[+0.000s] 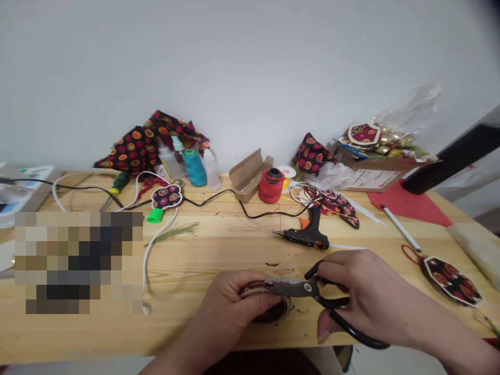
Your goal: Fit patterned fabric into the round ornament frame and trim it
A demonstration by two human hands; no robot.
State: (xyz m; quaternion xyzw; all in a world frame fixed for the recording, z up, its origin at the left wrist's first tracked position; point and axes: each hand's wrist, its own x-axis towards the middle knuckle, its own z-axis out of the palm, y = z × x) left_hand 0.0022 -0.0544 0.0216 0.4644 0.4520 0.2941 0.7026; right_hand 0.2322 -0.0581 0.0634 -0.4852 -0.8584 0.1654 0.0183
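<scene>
While left hand (236, 302) around circular ornament (273, 313), right hand (367, 291) around black-handled scissors (310, 289).

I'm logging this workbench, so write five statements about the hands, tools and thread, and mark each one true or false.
1. The right hand holds the scissors. True.
2. The left hand grips a round patterned piece. True.
3. The black glue gun stands inside the small brown box. False: it rests on the wooden table.
4. The teal thread spool stands to the right of the red thread spool. False: it stands to the left.
5. The white pen lies farther right than the glue gun. True.
</scene>
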